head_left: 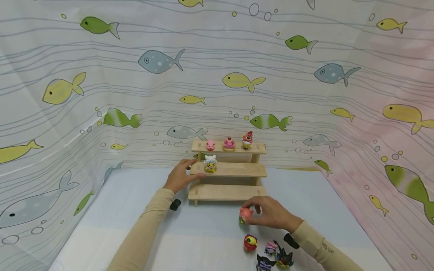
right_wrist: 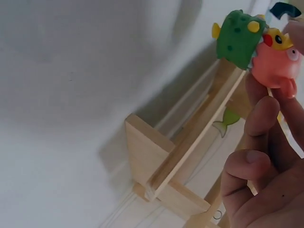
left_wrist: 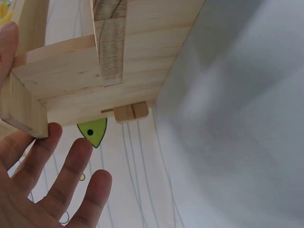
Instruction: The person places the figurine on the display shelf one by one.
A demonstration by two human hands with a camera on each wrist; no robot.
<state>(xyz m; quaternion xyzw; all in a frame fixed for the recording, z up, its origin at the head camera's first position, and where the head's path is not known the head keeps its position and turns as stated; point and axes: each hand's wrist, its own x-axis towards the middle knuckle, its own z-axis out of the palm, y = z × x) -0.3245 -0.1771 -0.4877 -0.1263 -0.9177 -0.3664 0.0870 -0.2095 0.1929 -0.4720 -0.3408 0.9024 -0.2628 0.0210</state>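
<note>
A three-tier wooden display stand [head_left: 228,192] stands against the back wall. My left hand [head_left: 181,175] grips the left end of its middle board [left_wrist: 28,102], thumb on one side and fingers on the other. My right hand [head_left: 271,213] pinches a pink and green toy figurine [right_wrist: 275,66] in front of the bottom board, above the table. A yellow figurine with a white hood [head_left: 210,164] stands on the middle board, near my left hand. On the top board are a pink pig figurine [head_left: 210,145], a round pink figurine [head_left: 229,143] and a red-hatted figurine [head_left: 247,140].
In front of my right hand, a red and yellow figurine [head_left: 250,243] lies on the table. Close by are a small pink figurine [head_left: 271,247], a dark winged figurine [head_left: 284,259] and a black and purple figurine [head_left: 265,263]. Fish-patterned sheeting [head_left: 210,41] surrounds the table.
</note>
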